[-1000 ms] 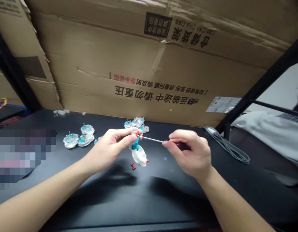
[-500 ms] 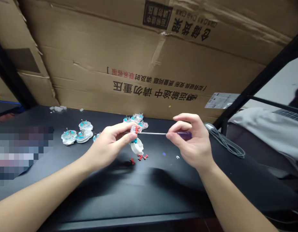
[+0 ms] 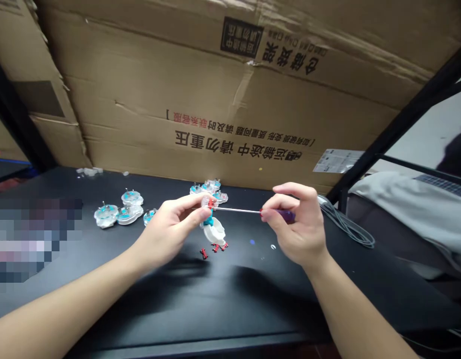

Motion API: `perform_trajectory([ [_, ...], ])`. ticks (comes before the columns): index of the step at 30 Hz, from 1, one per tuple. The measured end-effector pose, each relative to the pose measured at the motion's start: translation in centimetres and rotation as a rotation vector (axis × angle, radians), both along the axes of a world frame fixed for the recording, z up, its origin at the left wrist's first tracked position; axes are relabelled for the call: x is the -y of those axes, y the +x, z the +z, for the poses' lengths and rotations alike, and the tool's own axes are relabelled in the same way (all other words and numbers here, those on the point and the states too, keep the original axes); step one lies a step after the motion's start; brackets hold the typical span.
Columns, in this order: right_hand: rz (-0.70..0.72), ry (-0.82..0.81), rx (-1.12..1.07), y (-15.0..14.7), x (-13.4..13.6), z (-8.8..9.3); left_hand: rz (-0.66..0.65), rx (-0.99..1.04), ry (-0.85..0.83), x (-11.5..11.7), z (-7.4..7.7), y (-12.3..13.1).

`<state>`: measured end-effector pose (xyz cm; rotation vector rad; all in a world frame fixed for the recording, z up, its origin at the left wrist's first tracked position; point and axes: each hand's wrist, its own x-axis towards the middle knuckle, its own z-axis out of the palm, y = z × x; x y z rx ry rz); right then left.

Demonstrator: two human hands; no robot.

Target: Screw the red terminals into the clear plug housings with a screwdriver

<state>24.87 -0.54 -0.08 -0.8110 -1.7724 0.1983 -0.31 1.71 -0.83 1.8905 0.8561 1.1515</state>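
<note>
My left hand (image 3: 174, 224) pinches a small clear plastic piece with a red part (image 3: 211, 204) on it, held above the table. My right hand (image 3: 300, 224) is closed around the purple handle of a screwdriver (image 3: 238, 210). Its metal shaft points left, and the tip meets the red part at my left fingertips. Below that piece is a white, cup-like plastic shell (image 3: 214, 232) with a teal portion; whether it joins the held piece I cannot tell. Several small red parts (image 3: 215, 247) lie on the table just under it.
Clear-and-blue plug-like pieces with metal pins (image 3: 106, 214) sit at left, and more (image 3: 210, 186) stand behind my left hand. A large cardboard sheet (image 3: 140, 89) rises at the back. A coiled grey cable (image 3: 350, 224) lies at right on the black table (image 3: 215, 304).
My right hand and the screwdriver handle have shifted slightly down and right. The white shell hangs a little lower in view. The camera view has moved slightly.
</note>
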Motion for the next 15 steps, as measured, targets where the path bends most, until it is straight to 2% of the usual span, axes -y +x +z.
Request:
perform_trajectory([
  [2, 0.028, 0.030, -0.016, -0.10, 0.09, -0.10, 0.006, 0.015, 0.016, 0.14, 0.23, -0.02],
  [6, 0.037, -0.052, -0.027, -0.42, 0.28, -0.23, 0.002, 0.063, 0.047, 0.48, 0.85, -0.04],
  [10, 0.063, 0.049, -0.065, -0.66, 0.46, -0.18, -0.025, 0.085, 0.053, 0.66, 1.08, -0.13],
  [15, 0.094, -0.013, -0.080, -0.89, 0.59, -0.18, -0.010, 0.102, 0.053, 0.85, 1.06, -0.08],
])
